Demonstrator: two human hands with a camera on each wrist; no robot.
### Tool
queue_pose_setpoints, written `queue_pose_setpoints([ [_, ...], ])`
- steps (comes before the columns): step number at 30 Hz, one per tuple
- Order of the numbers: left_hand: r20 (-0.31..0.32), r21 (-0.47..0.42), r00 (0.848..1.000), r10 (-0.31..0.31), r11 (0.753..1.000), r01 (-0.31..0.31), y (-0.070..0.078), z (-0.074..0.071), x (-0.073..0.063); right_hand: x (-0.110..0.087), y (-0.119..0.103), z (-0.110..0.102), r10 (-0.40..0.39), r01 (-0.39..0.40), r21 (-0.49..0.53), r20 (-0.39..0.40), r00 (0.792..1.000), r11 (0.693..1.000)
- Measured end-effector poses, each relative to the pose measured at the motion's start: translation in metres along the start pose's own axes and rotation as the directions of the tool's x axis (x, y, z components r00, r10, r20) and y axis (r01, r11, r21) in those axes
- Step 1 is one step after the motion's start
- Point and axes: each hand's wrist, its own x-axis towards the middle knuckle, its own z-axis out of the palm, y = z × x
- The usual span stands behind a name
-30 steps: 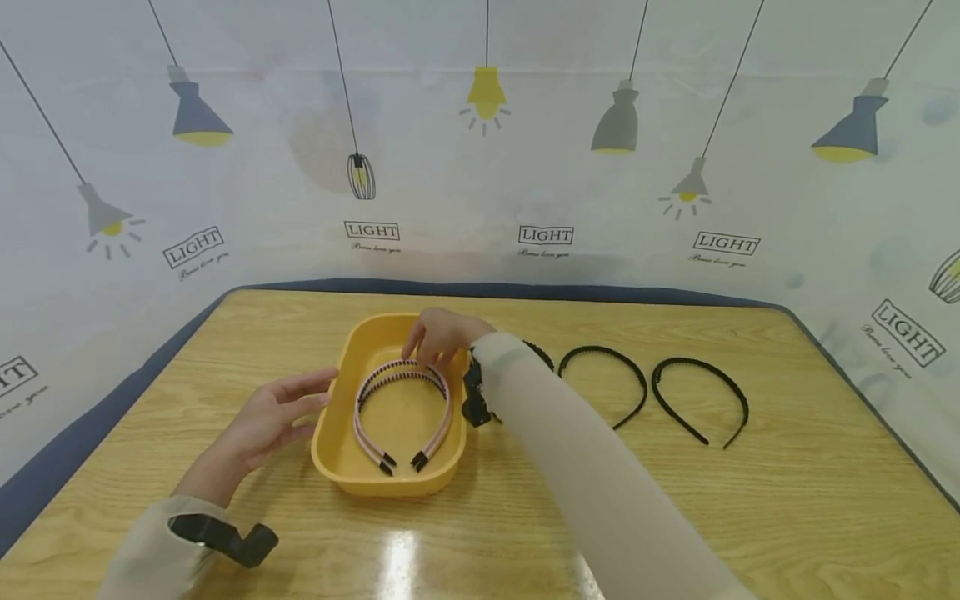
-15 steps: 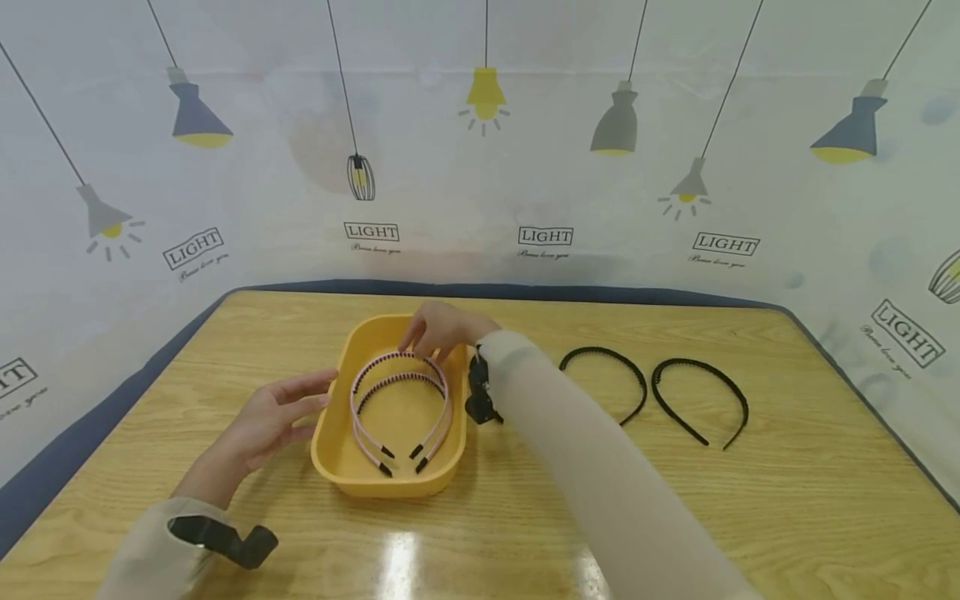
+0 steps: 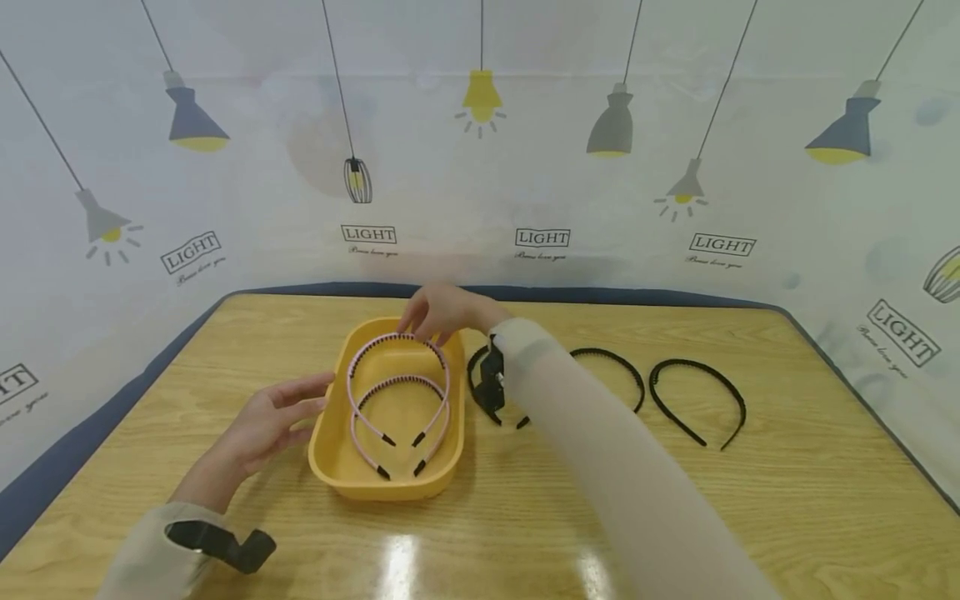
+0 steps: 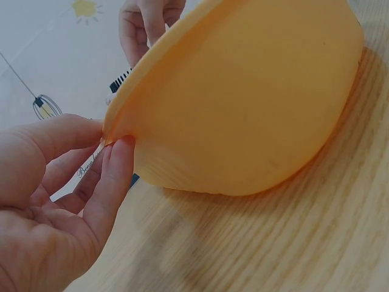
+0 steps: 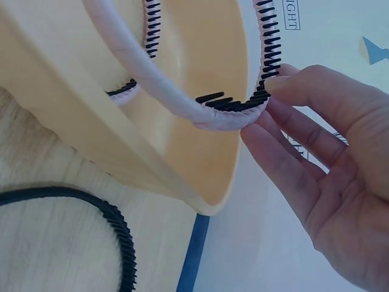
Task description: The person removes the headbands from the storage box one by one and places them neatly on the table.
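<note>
Two black headbands (image 3: 600,351) part-hidden | right grip (image 3: 442,308) pinches upper pink headband (image 5: 151,76)

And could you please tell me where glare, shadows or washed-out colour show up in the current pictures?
Head view: two bright glare patches on the wooden table near the bottom edge; left wrist view: a rather dim image, with a soft shadow on the table beside the yellow tub; right wrist view: the tub looks paler, yet the black teeth of the nearer pink headband stand out.
</note>
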Motion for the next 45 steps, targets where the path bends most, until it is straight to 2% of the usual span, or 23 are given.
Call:
queue_pose_setpoints([
  [9,0.004,-0.005,1.0,-0.005,1.0,0.005,0.001,0.0,-0.001,-0.015,-0.005,-0.013,-0.052,0.052,-0.023,-0.011,0.999,0.998],
  [17,-0.001,-0.001,1.0,-0.009,1.0,0.009,0.002,0.001,-0.001,-0.032,-0.005,-0.028,-0.105,0.102,-0.101,-0.03,0.994,0.99],
  [23,0.011,-0.019,1.0,-0.003,1.0,0.003,0.001,0.0,0.0,-0.047,0.002,-0.036,-0.105,0.101,-0.098,-0.04,0.994,0.99],
  [31,0.015,-0.029,1.0,-0.006,1.0,0.006,0.001,0.0,-0.001,-0.068,0.009,-0.045,-0.067,0.062,-0.108,-0.046,0.997,0.992],
  [36,0.024,-0.035,1.0,-0.007,0.999,0.007,0.002,0.0,-0.001,-0.077,0.016,-0.046,-0.069,0.062,-0.116,-0.058,0.996,0.991],
  [41,0.03,-0.044,1.0,-0.007,0.999,0.008,0.002,-0.001,0.0,-0.087,0.022,-0.046,-0.105,0.095,-0.127,-0.077,0.991,0.987],
  [45,0.028,-0.04,1.0,-0.007,0.999,0.008,0.001,-0.001,0.0,-0.096,0.026,-0.045,-0.07,0.058,-0.13,-0.095,0.993,0.99],
])
